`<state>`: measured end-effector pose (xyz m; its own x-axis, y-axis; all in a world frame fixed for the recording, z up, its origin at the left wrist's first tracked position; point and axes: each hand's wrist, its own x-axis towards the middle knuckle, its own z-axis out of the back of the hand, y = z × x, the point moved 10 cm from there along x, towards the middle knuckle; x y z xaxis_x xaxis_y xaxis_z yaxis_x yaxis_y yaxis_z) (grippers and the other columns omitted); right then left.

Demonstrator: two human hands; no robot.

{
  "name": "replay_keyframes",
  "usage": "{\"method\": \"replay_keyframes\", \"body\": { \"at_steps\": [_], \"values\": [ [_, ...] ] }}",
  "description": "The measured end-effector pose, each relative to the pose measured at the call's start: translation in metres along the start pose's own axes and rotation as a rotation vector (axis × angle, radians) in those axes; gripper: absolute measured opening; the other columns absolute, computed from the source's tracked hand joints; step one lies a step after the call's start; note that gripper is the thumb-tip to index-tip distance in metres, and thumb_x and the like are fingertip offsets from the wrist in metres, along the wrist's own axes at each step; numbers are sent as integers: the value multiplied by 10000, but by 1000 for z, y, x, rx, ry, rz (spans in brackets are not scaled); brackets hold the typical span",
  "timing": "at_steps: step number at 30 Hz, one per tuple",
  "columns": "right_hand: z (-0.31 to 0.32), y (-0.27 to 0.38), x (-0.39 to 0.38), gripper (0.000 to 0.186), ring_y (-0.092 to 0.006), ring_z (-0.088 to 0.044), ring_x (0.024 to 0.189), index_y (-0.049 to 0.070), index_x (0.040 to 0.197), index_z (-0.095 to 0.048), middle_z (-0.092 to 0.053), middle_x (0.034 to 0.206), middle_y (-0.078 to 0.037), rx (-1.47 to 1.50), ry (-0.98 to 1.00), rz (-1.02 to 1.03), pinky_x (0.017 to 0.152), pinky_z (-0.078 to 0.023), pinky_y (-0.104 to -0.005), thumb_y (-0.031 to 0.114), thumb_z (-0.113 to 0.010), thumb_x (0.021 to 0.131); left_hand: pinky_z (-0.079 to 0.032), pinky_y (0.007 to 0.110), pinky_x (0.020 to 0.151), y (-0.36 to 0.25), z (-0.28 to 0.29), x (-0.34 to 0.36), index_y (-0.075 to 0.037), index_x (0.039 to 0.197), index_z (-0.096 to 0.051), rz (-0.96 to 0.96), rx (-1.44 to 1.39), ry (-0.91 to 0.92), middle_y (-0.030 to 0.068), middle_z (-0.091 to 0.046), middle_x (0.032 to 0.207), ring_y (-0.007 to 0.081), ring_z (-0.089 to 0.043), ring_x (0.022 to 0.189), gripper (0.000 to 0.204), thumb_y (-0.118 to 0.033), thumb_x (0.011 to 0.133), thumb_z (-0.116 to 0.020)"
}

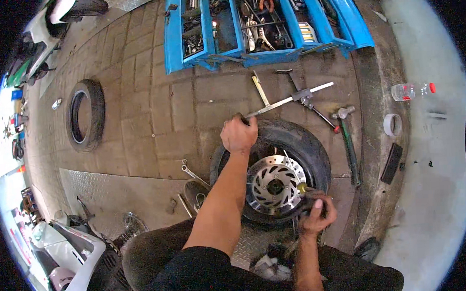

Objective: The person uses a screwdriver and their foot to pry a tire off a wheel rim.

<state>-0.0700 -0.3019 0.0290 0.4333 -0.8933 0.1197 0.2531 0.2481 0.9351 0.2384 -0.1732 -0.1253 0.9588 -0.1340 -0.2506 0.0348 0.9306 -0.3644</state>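
Note:
My left hand [239,133] is closed at the near end of a steel bar tool [276,104], above the top edge of the tire. A yellow arm, a dark sliding block and a red-tipped rod branch from this bar. The wheel [263,193] lies flat before me, its black tire [306,143] around a silver drilled brake disc [263,196]. At the wheel's right side, my right hand [317,214] grips a screwdriver [302,187] with a yellowish handle. Its thin shaft slants up over the disc's right part. The palm side of my left hand is hidden.
A blue toolbox [271,56] stands open ahead, full of tools. Right of the wheel lies a green-handled hammer [349,144]. A bottle [403,92], a tape roll [392,124] and a black block [391,163] line the right ledge. A loose tire [97,117] and motorcycles [88,253] are leftward.

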Motion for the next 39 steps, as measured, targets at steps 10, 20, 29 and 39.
{"method": "replay_keyframes", "body": {
  "at_steps": [10, 20, 29, 39],
  "values": [
    [-12, 29, 28, 304, -245, -606, 571, -58, 783, -570, -596, 642, -127, 272, -99, 57, 588, -574, -418, 195, -594, 949, -554, 496, 845, 2, -21, 3, -42, 976, -728, -1, 54, 83, 221, -716, 962, 403, -692, 935, 458, -463, 811, -663],
    [-32, 47, 60, 252, -215, -526, 493, -9, 792, -581, -583, 624, -100, -27, -60, 19, 529, -497, -335, 169, -721, 904, -557, 502, 823, 2, -17, 2, -33, 999, -702, -81, 40, 77, 218, -699, 1008, 397, -681, 955, 457, -434, 780, -715],
    [-41, 43, 98, 152, -193, -561, 591, 3, 752, -650, -612, 649, -93, -260, -121, -102, 613, -452, -342, 74, -785, 759, -562, 508, 796, -6, -21, 2, -23, 967, -703, -144, 85, 61, 240, -697, 953, 420, -688, 910, 458, -450, 802, -677],
    [-72, 66, 128, 195, -325, -630, 561, -7, 722, -672, -660, 635, -156, -381, 53, -128, 611, -496, -394, 151, -783, 693, -561, 517, 802, -13, -11, 1, -19, 955, -716, -165, 74, 78, 259, -711, 950, 431, -698, 894, 509, -502, 798, -682]
  ]
}}
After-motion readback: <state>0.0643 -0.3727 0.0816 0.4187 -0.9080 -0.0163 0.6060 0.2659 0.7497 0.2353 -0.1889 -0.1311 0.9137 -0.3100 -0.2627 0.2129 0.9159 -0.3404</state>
